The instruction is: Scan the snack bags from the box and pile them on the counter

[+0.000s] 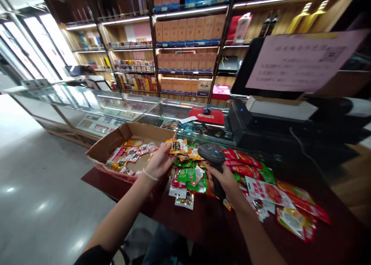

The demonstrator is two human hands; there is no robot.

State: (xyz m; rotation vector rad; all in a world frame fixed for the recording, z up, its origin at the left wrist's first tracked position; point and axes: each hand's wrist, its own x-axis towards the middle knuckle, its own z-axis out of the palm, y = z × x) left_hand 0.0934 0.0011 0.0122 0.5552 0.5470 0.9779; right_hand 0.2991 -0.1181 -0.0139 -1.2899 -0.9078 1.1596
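Note:
Between the fingers of my left hand (159, 162) is a small orange snack packet (177, 146), held up over the pile with its dark printed label showing. My right hand (224, 180) is wrapped round the handle of a black barcode scanner (211, 153), whose head points left toward that packet and shows a blue light. Beneath both hands spread many snack packets (187, 175) in green, red and white. Left of my left hand stands an open cardboard box (98, 151) with several small packets (131, 154) inside. Part of the pile is hidden behind my right hand.
The dark red counter (185, 226) bears more red packets (269, 193) at right. A black checkout terminal (249, 122) with a pink paper sign (295, 64) stands behind them. A glass display case (130, 104) runs along the back, carrying a red mat (207, 116). A person (87, 73) is far left.

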